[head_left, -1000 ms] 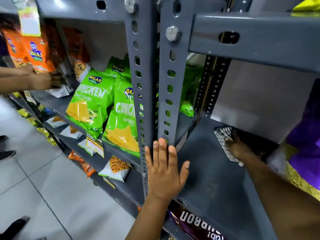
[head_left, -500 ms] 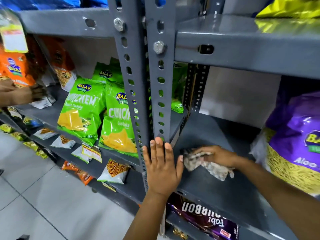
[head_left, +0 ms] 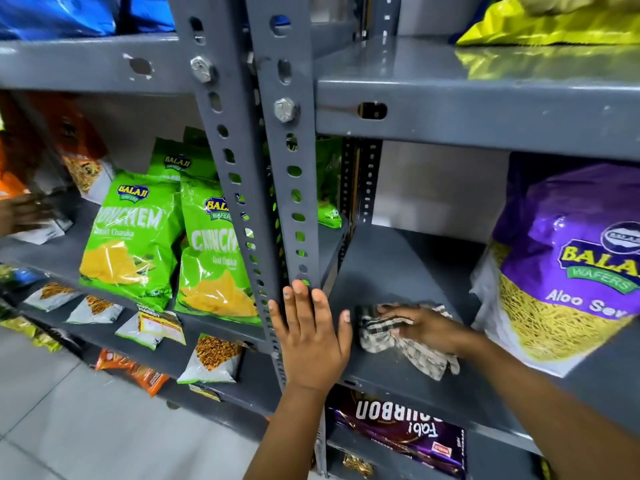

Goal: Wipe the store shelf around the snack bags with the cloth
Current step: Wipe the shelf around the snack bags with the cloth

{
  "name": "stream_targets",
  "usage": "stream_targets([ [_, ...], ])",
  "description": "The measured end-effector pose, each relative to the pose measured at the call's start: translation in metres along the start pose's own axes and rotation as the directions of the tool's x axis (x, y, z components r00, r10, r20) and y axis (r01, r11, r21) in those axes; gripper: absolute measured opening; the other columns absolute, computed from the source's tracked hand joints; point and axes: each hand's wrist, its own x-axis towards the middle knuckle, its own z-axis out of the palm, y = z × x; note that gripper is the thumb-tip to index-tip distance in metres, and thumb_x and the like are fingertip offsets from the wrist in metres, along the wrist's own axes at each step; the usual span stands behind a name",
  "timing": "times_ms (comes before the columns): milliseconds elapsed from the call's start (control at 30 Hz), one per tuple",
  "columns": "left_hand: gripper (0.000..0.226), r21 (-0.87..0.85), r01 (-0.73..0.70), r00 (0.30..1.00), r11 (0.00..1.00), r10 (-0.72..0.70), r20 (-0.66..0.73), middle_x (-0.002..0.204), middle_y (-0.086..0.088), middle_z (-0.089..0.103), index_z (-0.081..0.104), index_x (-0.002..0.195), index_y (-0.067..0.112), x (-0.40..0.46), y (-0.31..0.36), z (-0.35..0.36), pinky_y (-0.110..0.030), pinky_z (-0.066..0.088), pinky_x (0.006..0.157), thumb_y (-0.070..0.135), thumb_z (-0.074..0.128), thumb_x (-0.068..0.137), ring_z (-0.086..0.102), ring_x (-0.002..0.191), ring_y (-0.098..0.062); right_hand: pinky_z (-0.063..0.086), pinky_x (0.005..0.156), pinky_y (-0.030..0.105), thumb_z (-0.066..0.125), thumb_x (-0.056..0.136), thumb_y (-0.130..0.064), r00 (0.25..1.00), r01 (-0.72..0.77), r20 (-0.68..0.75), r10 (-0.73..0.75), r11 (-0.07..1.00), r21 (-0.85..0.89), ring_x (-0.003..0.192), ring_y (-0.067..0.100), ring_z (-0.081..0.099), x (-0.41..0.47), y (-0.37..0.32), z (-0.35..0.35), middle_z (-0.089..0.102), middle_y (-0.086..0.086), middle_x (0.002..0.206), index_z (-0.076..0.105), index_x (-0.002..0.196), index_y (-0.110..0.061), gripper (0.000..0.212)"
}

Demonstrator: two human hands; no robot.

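R hand [head_left: 427, 329] presses cloth [head_left: 408, 341] flat on shelf [head_left: 391, 271] to wipe; L hand [head_left: 310, 336], grip spread, braces on post [head_left: 291, 188].

Purple Bourbon biscuit pack [head_left: 398, 433] sits upside down on the lower shelf. Small white sachets [head_left: 209, 360] hang off the next rack, over a tiled floor [head_left: 86, 427].
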Motion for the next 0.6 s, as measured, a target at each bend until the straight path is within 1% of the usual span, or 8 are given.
stream_targets([
  [67,0.071,-0.006,-0.001,1.000,1.000,0.001,-0.001,0.155,-0.007,-0.018,-0.009,0.145,0.010,0.001,0.000,-0.001,-0.046,0.001,0.116,0.038,0.031,0.095,-0.007,0.143,-0.024,0.042,0.097,0.021,0.054,0.090,-0.014,0.998,-0.062,0.003,0.063,0.973,0.222,0.119,0.015,0.047,-0.002,-0.011,-0.013,0.050,-0.001,0.133,0.049,0.128,-0.015,0.038],
  [133,0.070,-0.005,-0.003,1.000,1.000,0.003,0.007,0.155,-0.007,-0.019,-0.009,0.145,0.010,0.003,0.000,-0.002,-0.046,0.000,0.116,0.038,0.030,0.095,-0.008,0.143,-0.024,0.045,0.081,0.009,0.052,0.091,-0.010,0.982,-0.038,-0.163,0.097,0.943,0.332,0.110,0.015,0.050,0.012,-0.018,-0.028,0.055,0.008,0.126,0.049,0.127,-0.012,0.036],
  [200,0.069,-0.012,0.000,1.000,1.000,0.000,0.016,0.155,-0.007,-0.019,-0.009,0.145,0.009,0.002,0.001,-0.002,-0.046,0.000,0.116,0.038,0.029,0.095,-0.008,0.143,-0.024,0.043,0.093,0.021,0.051,0.092,-0.010,0.972,-0.057,-0.217,0.094,0.983,0.174,0.119,0.018,0.046,0.029,-0.021,-0.029,0.050,0.010,0.136,0.050,0.128,-0.012,0.036],
  [300,0.068,-0.014,-0.003,1.000,1.000,0.004,0.025,0.155,-0.007,-0.019,-0.007,0.146,0.008,0.000,0.000,-0.001,-0.045,-0.002,0.116,0.039,0.028,0.096,-0.008,0.143,-0.024,0.021,0.115,0.036,0.056,0.090,-0.014,0.990,-0.020,-0.141,-0.002,0.988,-0.152,0.138,0.022,0.028,0.039,-0.010,-0.003,0.040,0.004,0.147,0.053,0.126,-0.016,0.036],
  [400,0.059,-0.018,0.034,0.997,0.999,-0.032,0.077,0.155,-0.005,-0.019,0.009,0.141,0.004,0.003,0.001,-0.003,-0.044,-0.002,0.115,0.039,0.025,0.096,-0.009,0.143,-0.023,0.013,0.112,0.017,0.058,0.087,-0.009,0.996,0.086,0.016,-0.084,0.983,-0.161,0.135,0.011,0.022,0.012,-0.007,0.016,0.038,-0.003,0.145,0.054,0.124,-0.014,0.037],
  [467,0.052,-0.015,0.042,0.993,0.999,-0.040,0.110,0.155,-0.005,-0.020,0.015,0.135,0.007,0.002,0.001,-0.004,-0.044,-0.002,0.115,0.040,0.023,0.096,-0.011,0.143,-0.022,0.019,0.104,0.006,0.055,0.089,-0.008,0.992,0.034,0.119,-0.028,0.998,-0.048,0.134,0.008,0.025,-0.006,-0.014,0.011,0.040,-0.006,0.143,0.053,0.126,-0.014,0.037],
  [533,0.051,-0.021,0.042,0.990,0.999,-0.039,0.138,0.155,-0.005,-0.021,0.015,0.135,0.008,0.001,0.000,-0.005,-0.045,-0.002,0.115,0.041,0.022,0.096,-0.011,0.143,-0.022,0.032,0.092,0.002,0.053,0.091,-0.009,0.998,-0.046,0.044,0.041,0.992,0.117,0.129,0.012,0.040,-0.015,-0.031,-0.001,0.047,-0.002,0.139,0.051,0.128,-0.015,0.037],
  [600,0.053,-0.037,0.042,0.987,0.998,-0.036,0.158,0.154,-0.004,-0.022,0.014,0.136,0.008,0.001,0.000,-0.007,-0.045,-0.003,0.115,0.042,0.021,0.096,-0.008,0.143,-0.025,0.037,0.081,-0.003,0.051,0.091,-0.005,0.996,-0.016,-0.077,0.035,0.972,0.234,0.122,0.016,0.047,-0.013,-0.055,0.001,0.051,0.007,0.136,0.049,0.128,-0.010,0.038],
])
